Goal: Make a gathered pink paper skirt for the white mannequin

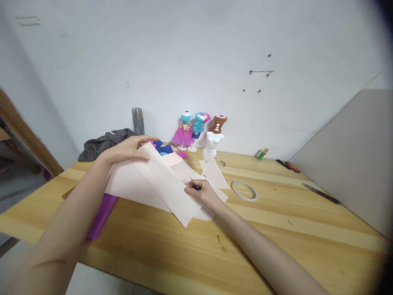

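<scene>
Pale paper strip slanted between two hands.
Its far-left end is met by the left hand, thumb and fingers spread; its near-right end is neared by the right hand, in which a thin blue tool is pinched.

Grey flask standing upright at the back, striped cloth bunched just beside it! Across to the right, a white tape roll lies flat, with a black-handled blade farther over.
</scene>
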`<act>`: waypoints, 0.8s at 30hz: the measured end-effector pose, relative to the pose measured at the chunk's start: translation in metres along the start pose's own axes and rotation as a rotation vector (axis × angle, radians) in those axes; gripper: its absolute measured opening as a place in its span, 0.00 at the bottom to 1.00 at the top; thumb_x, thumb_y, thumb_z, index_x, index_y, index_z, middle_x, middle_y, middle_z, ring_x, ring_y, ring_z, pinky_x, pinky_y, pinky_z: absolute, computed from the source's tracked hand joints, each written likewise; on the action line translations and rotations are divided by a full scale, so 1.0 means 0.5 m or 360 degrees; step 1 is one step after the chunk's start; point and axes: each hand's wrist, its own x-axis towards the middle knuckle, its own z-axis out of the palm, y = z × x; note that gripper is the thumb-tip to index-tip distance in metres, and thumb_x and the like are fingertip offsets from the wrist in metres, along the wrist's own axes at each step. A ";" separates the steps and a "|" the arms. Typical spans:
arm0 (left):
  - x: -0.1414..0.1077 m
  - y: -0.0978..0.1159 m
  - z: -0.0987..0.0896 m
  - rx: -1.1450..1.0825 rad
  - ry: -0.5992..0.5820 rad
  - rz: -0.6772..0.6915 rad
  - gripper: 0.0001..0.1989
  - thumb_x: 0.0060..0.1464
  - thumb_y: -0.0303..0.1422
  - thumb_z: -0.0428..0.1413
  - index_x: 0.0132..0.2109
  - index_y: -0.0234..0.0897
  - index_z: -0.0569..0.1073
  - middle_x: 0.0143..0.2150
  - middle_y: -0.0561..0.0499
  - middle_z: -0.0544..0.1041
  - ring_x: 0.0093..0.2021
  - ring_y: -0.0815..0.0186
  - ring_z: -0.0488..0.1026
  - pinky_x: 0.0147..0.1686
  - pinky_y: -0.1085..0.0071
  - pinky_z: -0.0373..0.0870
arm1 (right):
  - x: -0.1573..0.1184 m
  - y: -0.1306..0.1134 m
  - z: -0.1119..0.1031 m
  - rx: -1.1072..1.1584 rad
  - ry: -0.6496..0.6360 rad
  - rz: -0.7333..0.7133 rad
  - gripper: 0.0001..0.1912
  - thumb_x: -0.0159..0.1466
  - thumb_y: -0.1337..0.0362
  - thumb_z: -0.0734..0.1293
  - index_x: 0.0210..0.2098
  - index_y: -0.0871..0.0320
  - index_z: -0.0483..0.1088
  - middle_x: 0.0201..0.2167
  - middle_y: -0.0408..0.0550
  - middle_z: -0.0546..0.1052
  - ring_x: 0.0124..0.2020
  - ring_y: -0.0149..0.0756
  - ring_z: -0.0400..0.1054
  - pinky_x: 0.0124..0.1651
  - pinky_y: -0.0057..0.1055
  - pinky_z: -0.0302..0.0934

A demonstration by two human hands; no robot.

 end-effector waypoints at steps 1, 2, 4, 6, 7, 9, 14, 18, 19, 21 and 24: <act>0.001 -0.002 0.000 -0.0007 0.0006 0.0024 0.32 0.46 0.33 0.59 0.61 0.37 0.65 0.49 0.46 0.76 0.43 0.65 0.73 0.40 0.73 0.69 | -0.001 -0.001 0.000 0.0016 0.0002 0.0008 0.14 0.51 0.55 0.69 0.20 0.60 0.65 0.17 0.38 0.61 0.20 0.25 0.51 0.23 0.25 0.45; 0.001 -0.004 0.001 -0.0023 0.0014 0.0043 0.31 0.47 0.33 0.59 0.60 0.36 0.66 0.50 0.45 0.76 0.43 0.65 0.73 0.40 0.72 0.70 | -0.001 -0.002 0.000 0.0027 0.0003 0.0012 0.14 0.50 0.55 0.69 0.20 0.60 0.65 0.17 0.38 0.60 0.20 0.25 0.51 0.23 0.25 0.45; 0.003 -0.006 0.003 -0.0075 0.0021 0.0071 0.27 0.48 0.33 0.58 0.57 0.35 0.69 0.51 0.44 0.76 0.44 0.64 0.74 0.42 0.71 0.70 | -0.001 -0.003 -0.001 0.0027 -0.0006 0.0010 0.14 0.50 0.55 0.69 0.20 0.60 0.66 0.17 0.38 0.61 0.20 0.25 0.51 0.23 0.25 0.45; 0.006 -0.006 0.005 -0.0122 0.0006 0.0067 0.25 0.49 0.34 0.58 0.56 0.35 0.71 0.51 0.44 0.76 0.45 0.63 0.74 0.43 0.70 0.71 | 0.000 -0.003 -0.001 0.0017 -0.0020 -0.0001 0.14 0.50 0.55 0.69 0.20 0.60 0.66 0.17 0.38 0.61 0.20 0.25 0.51 0.23 0.25 0.45; 0.007 -0.005 0.005 -0.0133 -0.0001 0.0055 0.25 0.49 0.35 0.58 0.55 0.36 0.71 0.51 0.45 0.76 0.45 0.63 0.74 0.43 0.70 0.71 | 0.001 -0.003 -0.002 0.0014 -0.0028 -0.0007 0.14 0.50 0.55 0.69 0.20 0.60 0.66 0.17 0.38 0.61 0.20 0.25 0.50 0.23 0.25 0.45; 0.009 -0.003 0.005 -0.0126 0.0010 0.0023 0.26 0.48 0.35 0.59 0.56 0.36 0.71 0.50 0.46 0.77 0.44 0.64 0.74 0.43 0.70 0.71 | 0.001 -0.001 -0.003 0.0012 -0.0038 -0.0017 0.14 0.51 0.55 0.69 0.20 0.60 0.66 0.17 0.38 0.60 0.20 0.25 0.50 0.23 0.25 0.45; 0.016 0.003 0.001 -0.0020 0.0043 -0.0046 0.18 0.47 0.34 0.58 0.47 0.34 0.75 0.43 0.49 0.79 0.40 0.66 0.75 0.39 0.72 0.71 | 0.000 0.000 -0.005 -0.0019 -0.0062 -0.0030 0.14 0.52 0.55 0.67 0.21 0.60 0.66 0.18 0.39 0.60 0.21 0.26 0.51 0.24 0.25 0.45; 0.022 0.009 0.003 0.0036 0.0039 -0.0087 0.09 0.48 0.33 0.57 0.36 0.33 0.77 0.32 0.51 0.79 0.34 0.68 0.73 0.34 0.74 0.69 | -0.001 -0.003 -0.005 -0.0051 -0.0081 -0.0042 0.14 0.52 0.56 0.67 0.21 0.60 0.65 0.17 0.38 0.59 0.21 0.25 0.50 0.24 0.26 0.45; 0.023 0.011 0.004 0.0033 0.0048 -0.0072 0.07 0.48 0.33 0.57 0.34 0.34 0.76 0.32 0.51 0.78 0.33 0.68 0.73 0.34 0.75 0.69 | -0.001 -0.004 -0.005 -0.0053 -0.0085 -0.0041 0.14 0.52 0.56 0.67 0.21 0.60 0.65 0.17 0.38 0.59 0.21 0.25 0.50 0.24 0.26 0.45; 0.026 0.017 0.007 0.0034 0.0076 -0.0034 0.06 0.48 0.32 0.56 0.32 0.34 0.76 0.32 0.51 0.78 0.34 0.69 0.72 0.34 0.74 0.68 | -0.001 -0.005 -0.006 -0.0055 -0.0092 -0.0038 0.14 0.52 0.55 0.67 0.20 0.60 0.65 0.17 0.38 0.59 0.20 0.25 0.50 0.24 0.26 0.45; 0.029 0.026 0.008 0.0074 0.0078 -0.0031 0.07 0.48 0.33 0.56 0.33 0.34 0.76 0.32 0.51 0.78 0.33 0.68 0.72 0.33 0.74 0.67 | -0.002 -0.005 -0.008 -0.0063 -0.0105 -0.0051 0.15 0.52 0.54 0.67 0.20 0.60 0.64 0.18 0.38 0.59 0.20 0.25 0.49 0.24 0.26 0.44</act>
